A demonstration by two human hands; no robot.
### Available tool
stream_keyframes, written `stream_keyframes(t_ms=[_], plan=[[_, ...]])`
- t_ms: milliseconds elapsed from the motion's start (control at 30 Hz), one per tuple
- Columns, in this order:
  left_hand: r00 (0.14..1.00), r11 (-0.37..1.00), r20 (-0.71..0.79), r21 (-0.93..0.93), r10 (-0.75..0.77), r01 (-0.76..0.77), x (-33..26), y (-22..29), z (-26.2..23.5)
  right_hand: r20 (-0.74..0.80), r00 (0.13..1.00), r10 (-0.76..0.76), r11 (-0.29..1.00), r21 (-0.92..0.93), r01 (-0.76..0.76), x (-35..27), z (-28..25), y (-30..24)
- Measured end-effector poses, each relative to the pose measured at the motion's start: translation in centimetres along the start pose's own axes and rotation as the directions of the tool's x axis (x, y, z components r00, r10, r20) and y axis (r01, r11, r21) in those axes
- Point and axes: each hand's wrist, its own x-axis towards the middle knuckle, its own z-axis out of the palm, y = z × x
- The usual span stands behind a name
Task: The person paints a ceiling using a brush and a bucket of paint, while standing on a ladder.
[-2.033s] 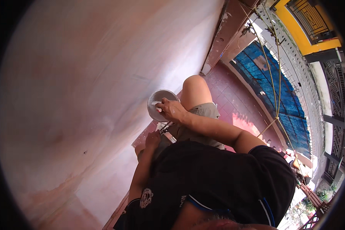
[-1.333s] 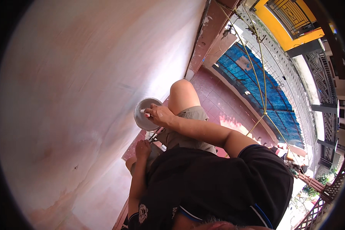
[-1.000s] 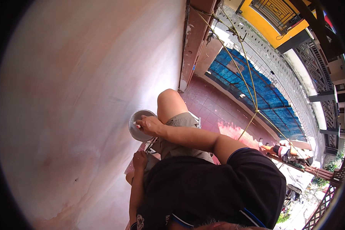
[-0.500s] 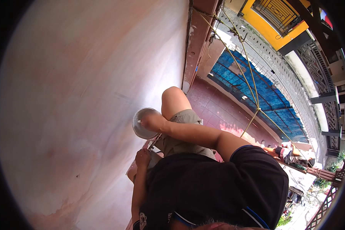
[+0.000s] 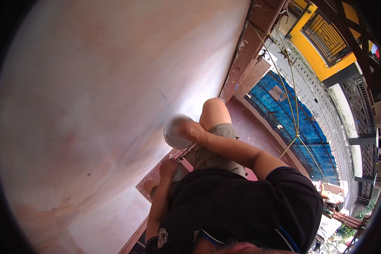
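A round greyish-white bucket (image 5: 176, 142) stands in front of my bent knee, close to the pale wall (image 5: 93, 93). My right hand (image 5: 186, 129) reaches into its mouth; the fingers are smeared by motion, so what they hold does not show. Lower down, my left hand (image 5: 168, 167) is closed beside a narrow metal-looking piece (image 5: 184, 154) under the bucket. Whatever lies within its curled fingers is hidden.
A brown-red post (image 5: 252, 46) edges the wall, with yellow rope (image 5: 297, 114) strung from it. Beyond the reddish tiled floor (image 5: 258, 131) lies a blue sheet roofing (image 5: 300, 127). A yellow wall with a metal grille (image 5: 330, 34) stands farther off. A reddish ledge (image 5: 150, 186) runs below my left hand.
The whole view has shifted, so the wall, bucket and my body appear farther right. My right hand has moved within the bucket's mouth and is blurred. My left hand keeps its place beside the bucket.
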Motion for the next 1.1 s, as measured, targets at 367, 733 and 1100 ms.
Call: stream_keyframes(t_ms=[367, 733, 1100], plan=[[0.971, 0.987, -0.237, -0.154, 0.016, -0.054, -1.6, -1.0, 0.2, -0.022, 1.0, 0.001, 0.999, 0.033, 0.0, -0.4, -0.6, -1.3], [0.956, 0.766, -0.256, -0.641, -0.145, -0.055, -0.6, 2.9, -5.8, 0.104, 0.994, 0.03, 0.999, -0.026, -0.027, 0.4, 0.0, -0.8], [0.963, 0.689, -0.231, -0.722, -0.14, -0.073, 2.7, 8.9, -6.8, 0.129, 0.985, -0.116, 0.972, -0.188, 0.14, -0.9, 1.1, -1.3]])
